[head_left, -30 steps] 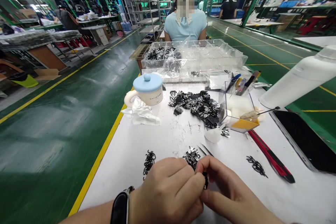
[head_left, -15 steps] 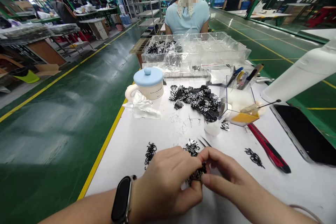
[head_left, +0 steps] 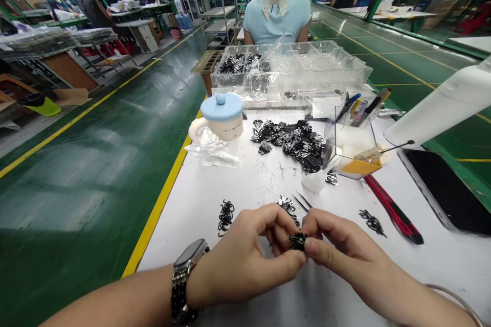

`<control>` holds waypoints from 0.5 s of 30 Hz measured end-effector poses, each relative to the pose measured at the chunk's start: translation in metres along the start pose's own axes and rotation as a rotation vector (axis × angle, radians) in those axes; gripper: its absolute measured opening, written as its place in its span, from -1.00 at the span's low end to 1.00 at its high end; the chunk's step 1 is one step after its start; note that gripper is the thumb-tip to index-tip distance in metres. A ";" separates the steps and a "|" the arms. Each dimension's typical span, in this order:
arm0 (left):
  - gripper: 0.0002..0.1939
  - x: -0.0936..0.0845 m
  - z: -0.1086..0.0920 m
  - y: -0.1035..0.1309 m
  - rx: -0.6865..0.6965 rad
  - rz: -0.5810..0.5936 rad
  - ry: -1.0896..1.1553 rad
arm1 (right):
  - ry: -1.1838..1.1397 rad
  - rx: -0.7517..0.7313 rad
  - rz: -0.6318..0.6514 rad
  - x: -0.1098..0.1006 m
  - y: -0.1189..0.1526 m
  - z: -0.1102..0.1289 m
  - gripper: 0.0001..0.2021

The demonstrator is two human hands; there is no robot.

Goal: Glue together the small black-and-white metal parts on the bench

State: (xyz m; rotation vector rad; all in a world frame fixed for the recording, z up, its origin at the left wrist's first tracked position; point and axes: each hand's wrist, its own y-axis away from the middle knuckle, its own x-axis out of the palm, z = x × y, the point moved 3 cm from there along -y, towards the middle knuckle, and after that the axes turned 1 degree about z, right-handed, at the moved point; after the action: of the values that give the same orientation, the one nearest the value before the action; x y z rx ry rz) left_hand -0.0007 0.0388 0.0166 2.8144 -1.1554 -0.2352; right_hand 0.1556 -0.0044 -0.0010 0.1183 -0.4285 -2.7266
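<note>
Between the fingertips of both hands, above the white table, is a small black metal part (head_left: 297,241). My left hand (head_left: 249,250), with a watch on its wrist, is closed round the part's left side with thumb and fingers. From the right, my right hand (head_left: 341,245) pinches its edge, thumb and forefinger close together. Just behind the hands lie a small pile of silvery-black pieces (head_left: 287,207) and the tips of tweezers (head_left: 302,201). A cluster of black hook-shaped pieces (head_left: 226,217) lies left of my left hand; similar black pieces (head_left: 373,223) lie to the right.
A large heap of black parts (head_left: 295,143) is mid-table, with a blue-lidded mug (head_left: 226,125) and crumpled tissue (head_left: 215,150) to its left. On the right are a clear pen holder (head_left: 356,148), red cutter (head_left: 395,209), phone (head_left: 445,189) and white bottle (head_left: 437,102). Clear compartment trays (head_left: 307,69) stand behind; a person sits beyond.
My left hand has turned and its fingers have opened out somewhat, so the black part shows more clearly between the fingertips. The view has shifted slightly.
</note>
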 end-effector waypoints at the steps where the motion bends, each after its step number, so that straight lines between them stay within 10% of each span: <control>1: -0.84 0.000 0.001 -0.001 -0.030 0.019 0.060 | -0.009 0.001 -0.002 0.000 0.000 0.000 -0.66; 15: -0.79 0.001 0.009 -0.003 -0.253 0.092 0.414 | -0.023 0.009 -0.036 0.001 0.002 -0.002 -0.63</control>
State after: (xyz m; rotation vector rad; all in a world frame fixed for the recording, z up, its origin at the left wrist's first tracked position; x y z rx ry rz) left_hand 0.0009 0.0400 0.0068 2.4258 -1.0672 0.1892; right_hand 0.1559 -0.0074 -0.0022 0.0976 -0.4496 -2.7642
